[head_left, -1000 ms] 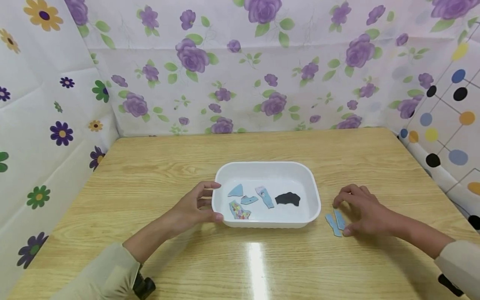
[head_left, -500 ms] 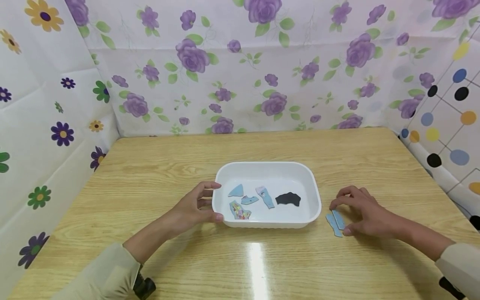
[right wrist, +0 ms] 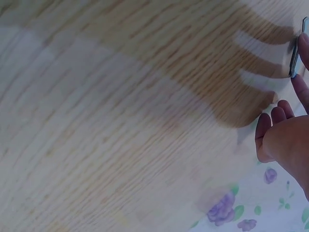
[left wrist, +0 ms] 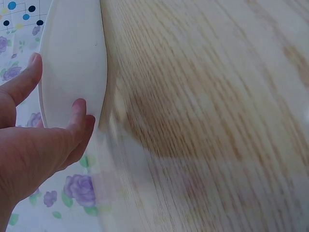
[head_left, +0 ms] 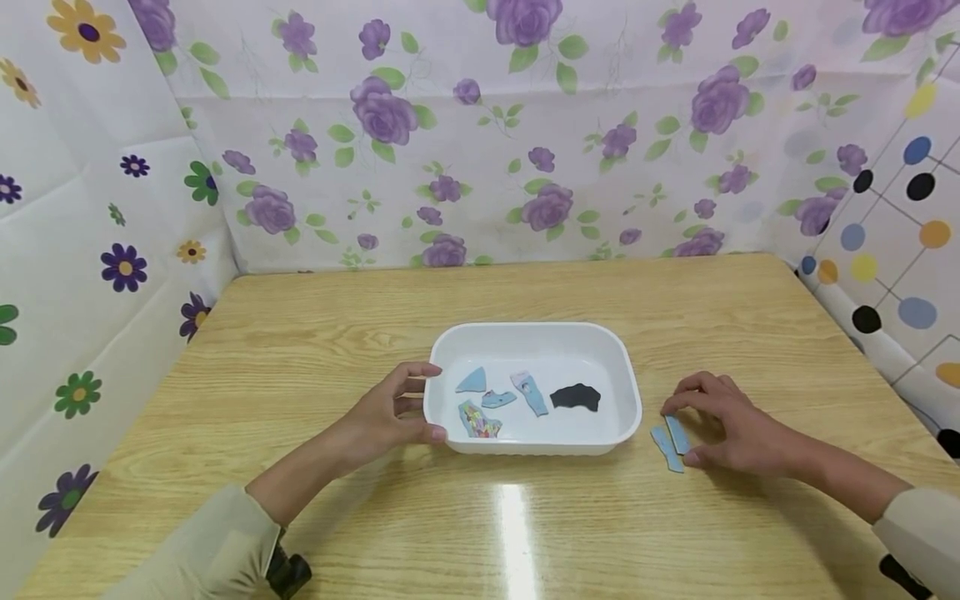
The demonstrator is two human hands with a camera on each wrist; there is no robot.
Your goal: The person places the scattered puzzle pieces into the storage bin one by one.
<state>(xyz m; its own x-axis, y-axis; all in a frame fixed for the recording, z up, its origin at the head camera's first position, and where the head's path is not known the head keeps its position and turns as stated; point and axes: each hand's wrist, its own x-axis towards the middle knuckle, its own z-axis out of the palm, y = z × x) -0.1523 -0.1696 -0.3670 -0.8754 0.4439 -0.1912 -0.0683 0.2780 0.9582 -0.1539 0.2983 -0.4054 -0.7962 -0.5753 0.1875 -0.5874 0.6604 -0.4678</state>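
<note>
My left hand [head_left: 386, 417] holds the left end of a white plastic tray [head_left: 532, 448], one finger over the rim and the thumb at the front corner. In the left wrist view, fingertips [left wrist: 79, 104] rest on the tray's outer wall [left wrist: 72, 48]. Right of the tray, my right hand [head_left: 738, 433] pinches a light-blue puzzle piece [head_left: 677, 435] between thumb and index finger. A second narrow blue piece [head_left: 664, 450] lies against its left side on the table. The right wrist view catches only the edge of the piece [right wrist: 293, 60] at the fingertips.
Inside the tray lie a blue triangular piece [head_left: 472, 381], a small blue piece [head_left: 498, 399], a long piece with a figure [head_left: 531, 394], a multicoloured piece [head_left: 478, 422] and a black one [head_left: 576, 397]. Floral sheets [head_left: 465, 133] stand behind the wooden table [head_left: 315, 308].
The fingers of my right hand have shifted slightly left along with the blue piece, then barely moved. The left hand and the tray stay in place.
</note>
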